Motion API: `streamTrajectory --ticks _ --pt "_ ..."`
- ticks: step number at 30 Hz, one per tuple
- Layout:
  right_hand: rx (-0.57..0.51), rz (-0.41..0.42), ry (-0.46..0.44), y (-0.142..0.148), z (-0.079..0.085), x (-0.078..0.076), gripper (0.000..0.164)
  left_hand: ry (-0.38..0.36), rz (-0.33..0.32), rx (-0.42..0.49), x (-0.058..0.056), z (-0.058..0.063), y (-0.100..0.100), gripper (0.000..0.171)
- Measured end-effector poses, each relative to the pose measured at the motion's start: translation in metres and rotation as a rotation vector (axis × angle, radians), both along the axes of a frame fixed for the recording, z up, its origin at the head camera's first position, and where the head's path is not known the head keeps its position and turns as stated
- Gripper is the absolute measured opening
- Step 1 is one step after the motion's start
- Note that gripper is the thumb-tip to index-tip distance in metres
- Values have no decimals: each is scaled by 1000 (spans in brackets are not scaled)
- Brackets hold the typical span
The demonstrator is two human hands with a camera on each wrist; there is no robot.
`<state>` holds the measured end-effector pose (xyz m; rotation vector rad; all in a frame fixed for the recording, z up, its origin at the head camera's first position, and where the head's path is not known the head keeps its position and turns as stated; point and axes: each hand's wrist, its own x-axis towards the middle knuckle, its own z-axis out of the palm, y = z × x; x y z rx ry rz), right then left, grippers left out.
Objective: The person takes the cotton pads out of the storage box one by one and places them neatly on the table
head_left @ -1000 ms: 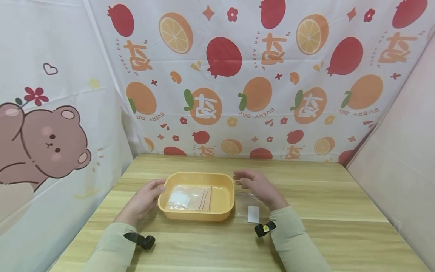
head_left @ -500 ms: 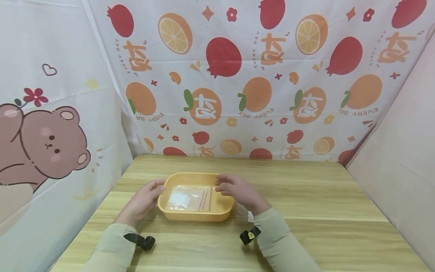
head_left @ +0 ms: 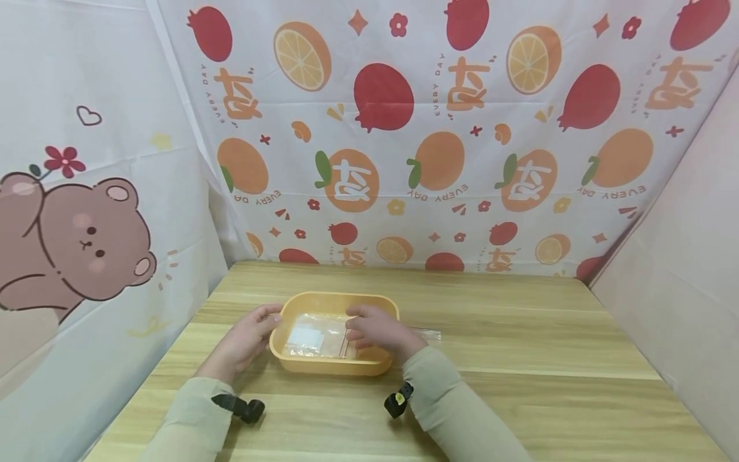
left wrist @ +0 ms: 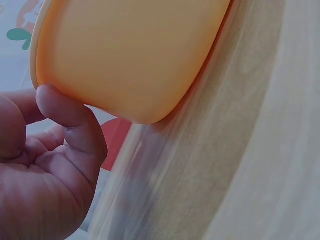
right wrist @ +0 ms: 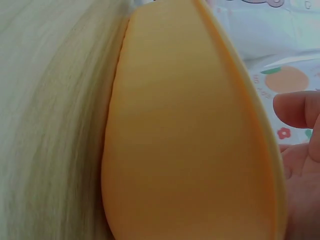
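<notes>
A yellow plastic tray [head_left: 335,367] stands on the wooden table. Inside it, toward the left, lies a clear zip bag [head_left: 306,339] with a white label and dark lines near its right end. My left hand [head_left: 245,340] holds the tray's left rim, the thumb tip at the edge in the left wrist view. Over the tray's right part hangs my right hand [head_left: 378,330], its fingers loosely bent above the bag's right end; whether they touch it I cannot tell. The right wrist view shows the tray's outer wall [right wrist: 190,125] with the hand [right wrist: 302,170] beyond the rim.
Part of another clear bag [head_left: 428,334] shows on the table right of the tray, mostly hidden by my right forearm. A fruit-print curtain [head_left: 404,160] hangs behind the table [head_left: 537,359], with pale cloth at both sides.
My right hand has moved left from beside the tray to over its inside, and its forearm now covers most of the bag on the right. The left hand and tray stay put.
</notes>
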<state>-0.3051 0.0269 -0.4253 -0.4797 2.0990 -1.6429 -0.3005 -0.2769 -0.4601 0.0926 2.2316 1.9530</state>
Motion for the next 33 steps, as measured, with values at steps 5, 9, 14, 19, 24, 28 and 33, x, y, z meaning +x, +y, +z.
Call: streamTrajectory --ticks 5,9,14,19,24,28,33 --pt "-4 -25 -91 -5 -2 -2 58 -1 2 -6 -2 -1 -2 49" --pt "-6 -23 -151 -6 -2 -3 61 1 5 0 -2 -1 -2 48" --pt "-31 -26 -187 -8 -6 -6 64 11 -6 13 0 1 0 50" --pt "-48 -49 -190 -12 -12 -9 63 13 -15 20 0 2 1 51" --pt "-94 -84 -201 -18 -12 -9 61 -3 -3 13 0 1 2 50" --pt "-115 -107 -202 -22 -9 -10 60 -9 10 10 -2 -1 1 48" --pt "-128 -124 -204 -24 -10 -11 57 -6 11 9 -2 -1 -1 49"
